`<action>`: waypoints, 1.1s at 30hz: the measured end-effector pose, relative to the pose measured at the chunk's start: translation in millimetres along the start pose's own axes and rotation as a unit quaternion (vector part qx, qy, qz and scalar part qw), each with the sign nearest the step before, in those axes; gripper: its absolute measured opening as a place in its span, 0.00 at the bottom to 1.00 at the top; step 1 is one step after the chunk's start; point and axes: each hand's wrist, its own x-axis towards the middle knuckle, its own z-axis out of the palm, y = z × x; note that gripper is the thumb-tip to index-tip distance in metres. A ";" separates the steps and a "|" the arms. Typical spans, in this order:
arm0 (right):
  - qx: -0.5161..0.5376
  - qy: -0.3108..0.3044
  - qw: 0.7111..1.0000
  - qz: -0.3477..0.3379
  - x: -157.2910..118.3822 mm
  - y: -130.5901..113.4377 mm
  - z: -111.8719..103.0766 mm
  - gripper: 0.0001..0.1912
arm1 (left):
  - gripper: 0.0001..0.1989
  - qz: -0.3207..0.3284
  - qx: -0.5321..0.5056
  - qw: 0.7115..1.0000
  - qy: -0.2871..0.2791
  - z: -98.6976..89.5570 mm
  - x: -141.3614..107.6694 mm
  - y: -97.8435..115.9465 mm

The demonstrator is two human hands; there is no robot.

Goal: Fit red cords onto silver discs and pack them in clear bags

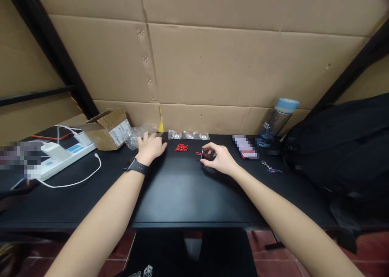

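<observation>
My right hand [220, 158] pinches a small, thin, silvery piece [202, 153] edge-on between thumb and fingers, just above the desk. A red cord [198, 153] loops out beside it. My left hand [150, 148], with a dark watch on the wrist, rests with fingers spread beside a crumpled clear plastic bag [132, 139]; its fingertips seem to touch the bag's edge. Between the hands lies a small pile of red cords [181, 147]. Behind the pile, several round silvery pieces in clear wrappers [189, 135] sit in a row.
Left of the bag stand an opened cardboard box [105, 131] and a white power strip [68, 157] with plugs and a cable. On the right are a phone [245, 147], a small charm [273, 170], a blue-lidded bottle [276, 123] and a black backpack [343, 147]. Cardboard walls the back.
</observation>
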 end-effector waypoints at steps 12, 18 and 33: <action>0.003 0.039 0.999 0.011 1.6 -4.6 -22.6 0.21 | 0.18 0.044 -0.175 0.940 0.289 -29.9 5.5 -8.1; 0.018 0.081 0.996 0.019 4.2 1.9 -42.4 0.19 | 0.18 0.202 -0.378 0.877 0.219 -19.8 -12.1 43.7; -0.019 -0.014 1.000 -0.017 1.0 1.9 -73.7 0.21 | 0.21 0.456 -0.198 0.862 -0.101 -4.4 -53.1 87.3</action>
